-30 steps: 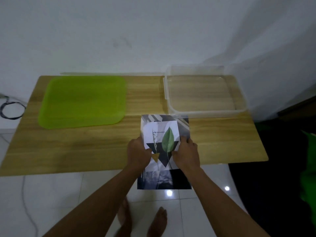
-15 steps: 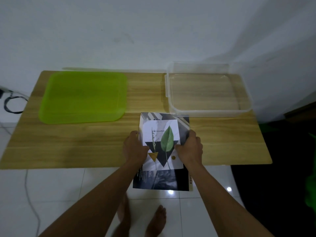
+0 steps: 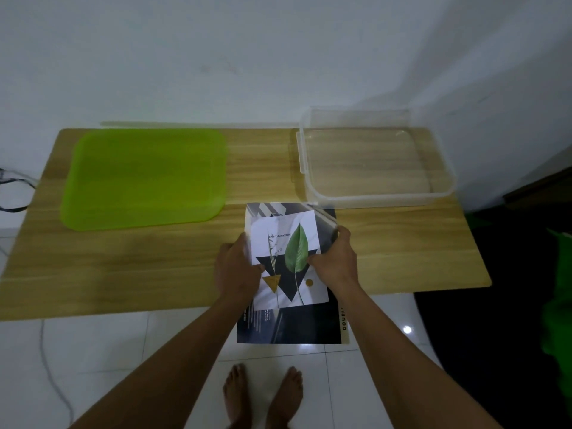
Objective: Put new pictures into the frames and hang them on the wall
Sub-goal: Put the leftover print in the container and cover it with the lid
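Centrally, picture (image 3: 291, 252) between left hand (image 3: 238, 269), right hand (image 3: 335, 261).

Dark sheet (image 3: 291, 326) partly beneath leaf print (image 3: 288, 258).

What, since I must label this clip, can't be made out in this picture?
Head view:
- Print on the leaf picture: too small to read.
- Lettering on the dark sheet beneath: blurred.
- Fingertips of the left hand: hidden under the picture.
- Green thing at right: cut off by the image edge.
- Cable at left: cut off likewise.
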